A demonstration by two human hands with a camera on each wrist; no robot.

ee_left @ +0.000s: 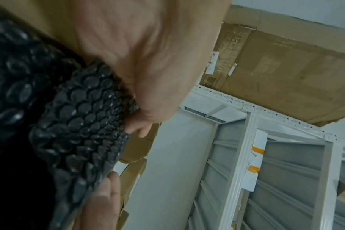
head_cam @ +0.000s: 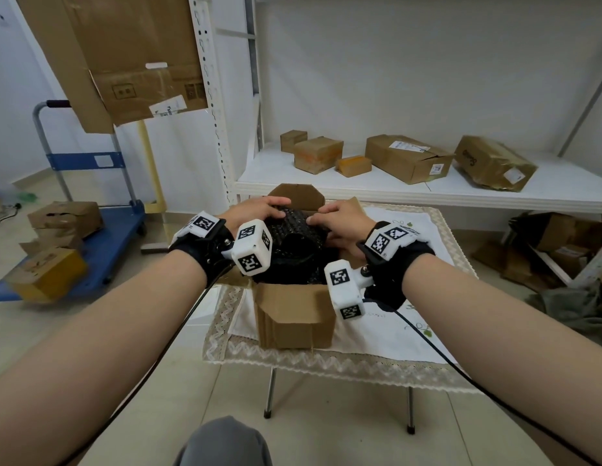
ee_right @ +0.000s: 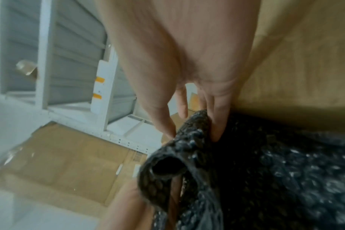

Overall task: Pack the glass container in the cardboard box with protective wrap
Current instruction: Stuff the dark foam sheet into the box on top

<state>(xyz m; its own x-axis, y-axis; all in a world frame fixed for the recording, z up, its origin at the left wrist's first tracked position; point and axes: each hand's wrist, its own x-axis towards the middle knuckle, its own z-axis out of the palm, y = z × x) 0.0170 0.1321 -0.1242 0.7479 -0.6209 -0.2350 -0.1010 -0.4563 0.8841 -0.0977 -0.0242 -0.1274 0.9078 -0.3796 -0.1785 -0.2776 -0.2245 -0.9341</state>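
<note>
An open cardboard box stands on the small table, its flaps spread outward. A bundle of black bubble wrap fills it and rises above the rim; no glass container shows through the wrap. My left hand curls over the bundle's far left top, palm down on the black bubble wrap. On the right, my right hand pinches a fold of that black bubble wrap between thumb and fingers.
A white embroidered cloth covers the table. Behind it, a white shelf carries several cardboard boxes. A blue cart with boxes stands at the left. More boxes lie on the floor at the right.
</note>
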